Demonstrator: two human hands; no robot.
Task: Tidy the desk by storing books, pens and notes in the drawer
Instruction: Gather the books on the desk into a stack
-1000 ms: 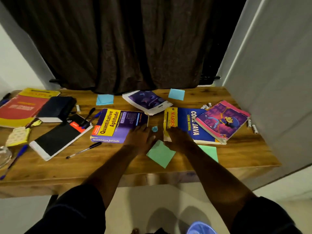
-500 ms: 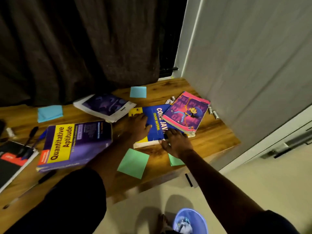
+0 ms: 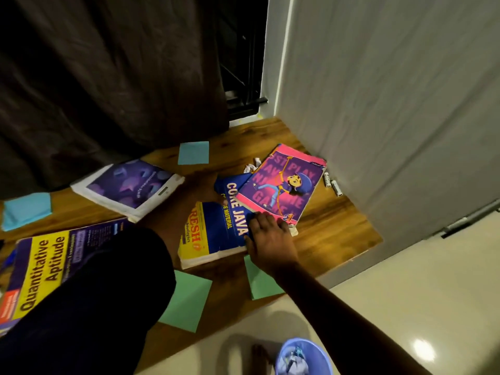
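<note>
Core Java book [image 3: 213, 234] lies flat near the right end of the desk [image 3: 332, 228], with the pink cartoon-cover book [image 3: 281, 185] resting aslant on its far right part. Right hand [image 3: 270, 239] curls over the Core Java book's near right corner, fingertips at the pink book's lower edge; left hand [image 3: 207, 189] sits at its far left corner, too dark to tell the grip. A green note [image 3: 259, 282] shows beneath the right wrist, and on the floor below, a blue bin [image 3: 322, 355] holds crumpled scraps [image 3: 293, 361].
</note>
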